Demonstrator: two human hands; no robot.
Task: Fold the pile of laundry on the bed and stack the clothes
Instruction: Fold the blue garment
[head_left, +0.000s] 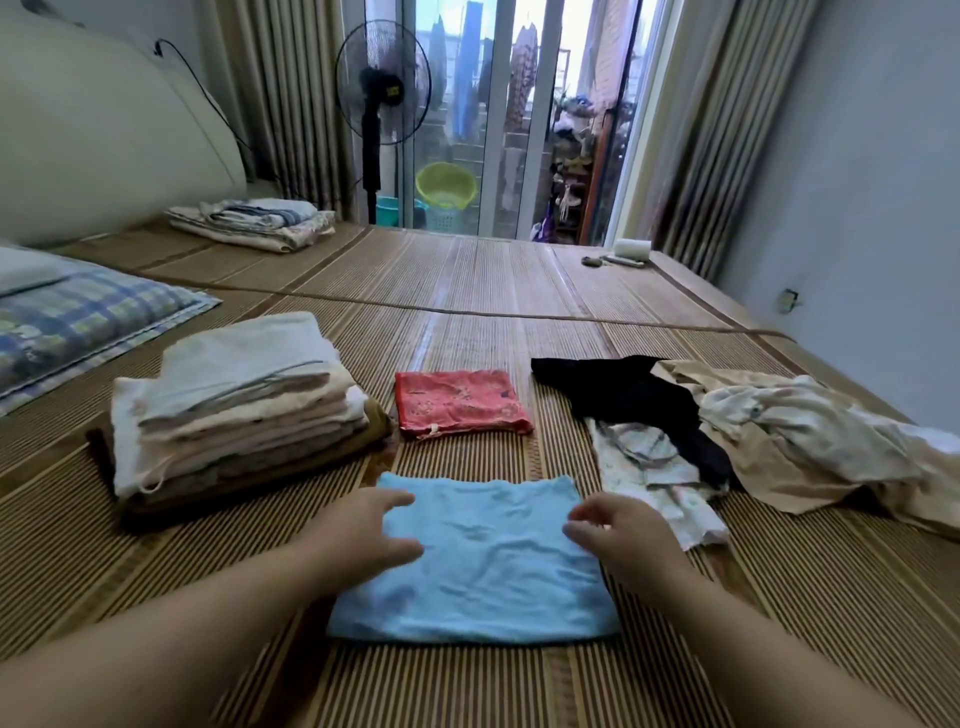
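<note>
Now the folded blue cloth (483, 566) lies flat on the bed mat (467, 291) just before me, my left hand (363, 535) and right hand (623, 540) resting on its side edges, fingers loosely spread, gripping nothing. It looks light, soft and limp, so I'd slide both palms under its sides to keep the fold. I count one red folded piece (460, 402), one tall stack (244, 410) at left, one loose pile (779, 436) at right

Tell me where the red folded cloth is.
Head view, centre: the red folded cloth lies on the mat between the folded stack at left and the black garment at right, beyond the blue cloth.
</note>
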